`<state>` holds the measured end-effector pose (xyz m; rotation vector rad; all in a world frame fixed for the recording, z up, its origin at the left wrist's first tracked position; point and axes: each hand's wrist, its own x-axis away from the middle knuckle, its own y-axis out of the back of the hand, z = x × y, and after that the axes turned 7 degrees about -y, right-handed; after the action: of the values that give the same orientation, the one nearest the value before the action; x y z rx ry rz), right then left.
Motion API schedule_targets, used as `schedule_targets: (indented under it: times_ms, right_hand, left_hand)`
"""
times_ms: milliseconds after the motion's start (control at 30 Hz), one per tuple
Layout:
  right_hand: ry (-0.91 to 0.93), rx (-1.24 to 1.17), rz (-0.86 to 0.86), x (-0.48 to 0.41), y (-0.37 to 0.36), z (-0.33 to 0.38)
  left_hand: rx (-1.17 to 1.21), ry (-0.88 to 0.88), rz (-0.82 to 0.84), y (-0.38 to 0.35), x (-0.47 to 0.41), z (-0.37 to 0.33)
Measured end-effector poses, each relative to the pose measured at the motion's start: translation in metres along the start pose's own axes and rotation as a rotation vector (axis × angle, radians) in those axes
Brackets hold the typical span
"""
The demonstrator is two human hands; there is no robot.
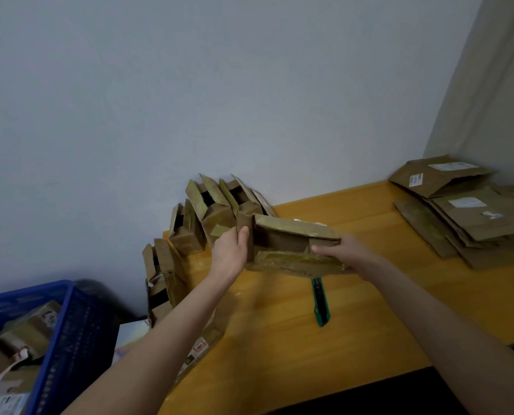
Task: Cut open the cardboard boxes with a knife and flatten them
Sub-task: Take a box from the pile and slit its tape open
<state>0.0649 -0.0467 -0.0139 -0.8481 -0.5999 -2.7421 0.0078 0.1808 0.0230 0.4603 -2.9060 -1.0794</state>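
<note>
- Head view: the left hand point(230, 250) has its grip clamped on the left end flap of the cardboard box point(288, 235), with the thumb on the near face, seemingly to brace that end.
- The right hand point(344, 253) has its grip closed round the box's right end. Holding opposite ends likely lets the person push the walls over and collapse them.
- The box is held in the air just above the tabletop point(354, 324), with its open side toward the camera and its flaps splayed. I judge the cutting is done and the flattening is in hand.
- The green knife point(321, 301) lies on the tabletop just below the box, with no hand on it, probably parked within reach for the next box.
- The flattened stack point(474, 217) sits at the far right, well apart, and is the likely destination.
- The waiting boxes point(213, 211) lean against the wall at the left edge, and a blue basket point(70, 319) beside the tabletop holds more.
</note>
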Motion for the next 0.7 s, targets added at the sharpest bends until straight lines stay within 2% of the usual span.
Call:
schedule_targets:
  times_ms: [133, 267, 367, 433, 567, 633, 700]
  right_hand:
    - [-0.008, 0.162, -0.196, -0.008, -0.005, -0.003]
    - [-0.097, 0.305, -0.415, -0.002, -0.007, -0.002]
    - [-0.07, 0.375, -0.46, -0.002, -0.011, -0.006]
    - [0.015, 0.235, -0.391, -0.007, -0.013, -0.009]
    - [0.127, -0.141, -0.299, -0.006, -0.009, -0.012]
    - [0.103, -0.29, -0.227, -0.005, -0.009, -0.013]
    - [-0.002, -0.505, -0.057, -0.002, -0.011, -0.013]
  left_hand:
    - [-0.101, -0.116, -0.024, -0.005, 0.012, -0.01]
    - [-0.133, -0.259, -0.021, -0.009, 0.026, -0.018]
    - [-0.146, -0.331, -0.048, -0.009, 0.03, -0.026]
    - [-0.124, -0.307, -0.064, -0.003, 0.026, -0.024]
    - [0.107, -0.051, -0.065, 0.014, 0.003, 0.003]
    - [0.268, 0.035, -0.014, 0.021, -0.003, 0.017]
    - [0.409, 0.076, 0.035, 0.024, -0.003, 0.026]
